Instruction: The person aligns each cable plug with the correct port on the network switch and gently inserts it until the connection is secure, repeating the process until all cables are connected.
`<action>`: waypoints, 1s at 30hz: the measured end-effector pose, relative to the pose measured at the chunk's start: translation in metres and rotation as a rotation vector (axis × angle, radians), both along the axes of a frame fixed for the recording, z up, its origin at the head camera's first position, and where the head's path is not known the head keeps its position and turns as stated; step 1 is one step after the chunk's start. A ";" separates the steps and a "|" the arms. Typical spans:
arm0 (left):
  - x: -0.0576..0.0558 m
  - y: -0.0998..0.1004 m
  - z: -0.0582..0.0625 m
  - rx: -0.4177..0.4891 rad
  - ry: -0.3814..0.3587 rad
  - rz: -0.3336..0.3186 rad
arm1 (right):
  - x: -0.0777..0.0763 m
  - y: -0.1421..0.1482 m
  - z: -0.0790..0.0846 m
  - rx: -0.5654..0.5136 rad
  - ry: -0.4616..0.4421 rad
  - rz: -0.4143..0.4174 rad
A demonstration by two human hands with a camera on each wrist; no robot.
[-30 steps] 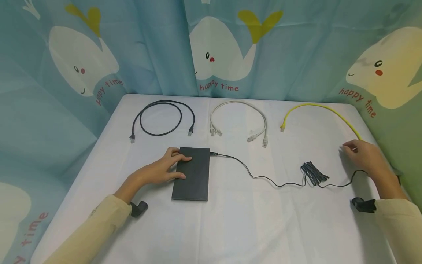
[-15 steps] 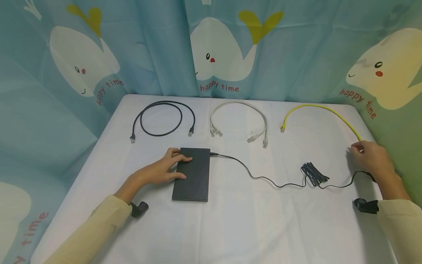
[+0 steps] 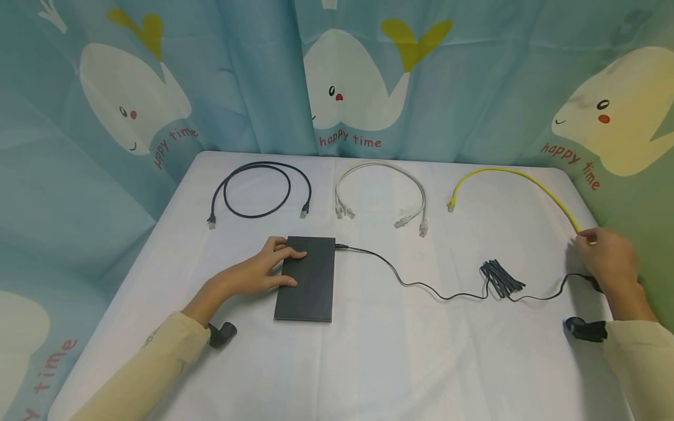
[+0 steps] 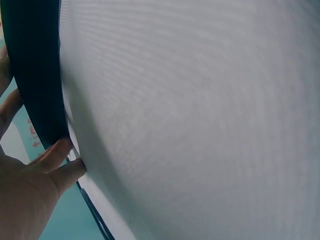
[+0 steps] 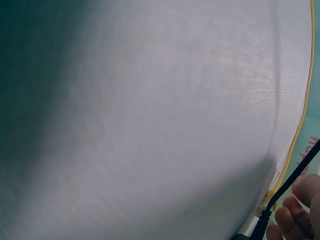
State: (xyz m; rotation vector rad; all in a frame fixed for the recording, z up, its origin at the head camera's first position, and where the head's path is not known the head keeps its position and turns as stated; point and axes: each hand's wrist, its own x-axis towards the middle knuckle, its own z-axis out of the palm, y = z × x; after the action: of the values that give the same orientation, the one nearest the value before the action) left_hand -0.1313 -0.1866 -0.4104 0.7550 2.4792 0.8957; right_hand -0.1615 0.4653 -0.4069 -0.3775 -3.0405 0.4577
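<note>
In the head view my left hand (image 3: 258, 272) rests on a flat black box-shaped device (image 3: 313, 292) at the table's middle. Its thumb and index finger lie extended on the top, and the other fingers are at the upper left corner. A thin black power cord (image 3: 416, 285) is plugged into the device's right side. My right hand (image 3: 608, 257) is at the table's right edge, fingers loosely bent with nothing visible between them. It covers the near end of a yellow network cable (image 3: 532, 177). In the right wrist view a black plug (image 5: 260, 225) is beside the fingers.
A black network cable (image 3: 256, 217) lies looped at the back left. Grey network cables (image 3: 392, 165) curve at the back middle. The cord's tied bundle (image 3: 502, 278) lies right of centre. A whale-print curtain (image 3: 253, 76) borders the white-covered table (image 3: 400, 362).
My right hand has shifted to the right, up to the yellow cable's near end. The left hand and the device have stayed in place.
</note>
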 end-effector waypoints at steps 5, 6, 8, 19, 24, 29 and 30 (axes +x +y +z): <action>0.000 0.000 0.001 0.000 -0.001 0.003 | -0.001 0.001 -0.002 0.024 -0.006 -0.027; 0.000 0.000 0.001 -0.001 -0.001 0.004 | -0.001 0.002 -0.003 0.024 -0.006 -0.021; 0.001 0.000 0.001 -0.003 0.000 0.005 | -0.001 0.003 -0.004 0.021 -0.009 -0.006; 0.001 -0.001 0.000 0.004 0.000 -0.001 | -0.003 0.006 -0.004 0.018 -0.109 0.000; 0.001 0.000 0.001 0.005 0.000 -0.001 | 0.000 0.007 -0.004 0.020 -0.130 -0.008; 0.001 0.000 0.001 0.001 0.004 0.000 | 0.001 0.006 -0.003 0.013 -0.157 -0.018; 0.001 0.000 0.000 0.000 0.003 0.001 | 0.001 0.006 -0.002 0.013 -0.161 -0.018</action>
State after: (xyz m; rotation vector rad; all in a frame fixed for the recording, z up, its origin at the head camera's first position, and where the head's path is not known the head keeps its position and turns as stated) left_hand -0.1305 -0.1864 -0.4100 0.7558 2.4827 0.8962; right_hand -0.1605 0.4711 -0.4089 -0.4619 -3.1907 0.4269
